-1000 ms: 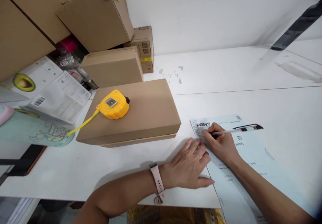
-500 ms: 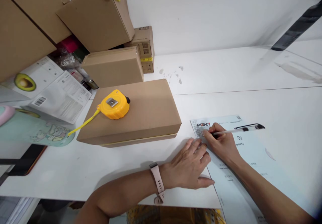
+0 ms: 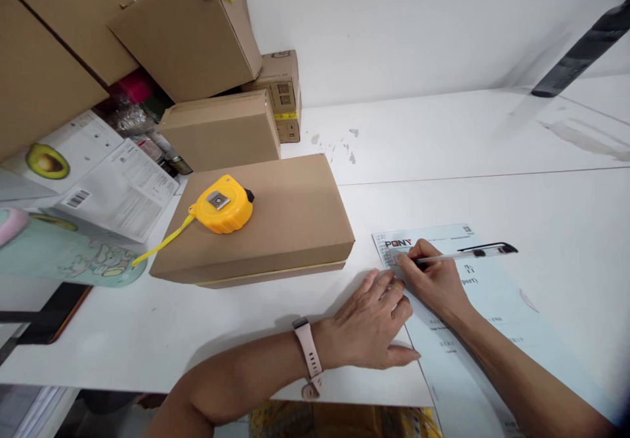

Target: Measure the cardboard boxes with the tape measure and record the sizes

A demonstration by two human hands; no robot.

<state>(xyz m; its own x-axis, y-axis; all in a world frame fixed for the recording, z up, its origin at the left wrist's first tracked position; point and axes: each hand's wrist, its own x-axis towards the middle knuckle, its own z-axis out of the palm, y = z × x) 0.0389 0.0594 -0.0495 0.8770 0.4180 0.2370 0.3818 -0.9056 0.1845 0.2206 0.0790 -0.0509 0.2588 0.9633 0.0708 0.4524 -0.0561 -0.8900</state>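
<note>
My right hand (image 3: 436, 280) grips a clear pen with a black cap (image 3: 467, 253), its tip down on the top left part of a pale blue printed form (image 3: 497, 313). Beside it, my left hand (image 3: 369, 323) lies flat with fingers stretched out, pressing the form's left edge to the white table (image 3: 443, 149). A pink watch sits on that wrist. To the left, a flat brown cardboard box (image 3: 285, 221) carries a yellow tape measure (image 3: 221, 205) with its tape end hanging off toward the left.
Several cardboard boxes (image 3: 197, 37) are stacked at the back left against the wall. White printed packaging with an avocado picture (image 3: 73, 162) and a pale green bottle (image 3: 63, 254) lie at the left edge. A dark bar (image 3: 581, 50) slants in at the upper right.
</note>
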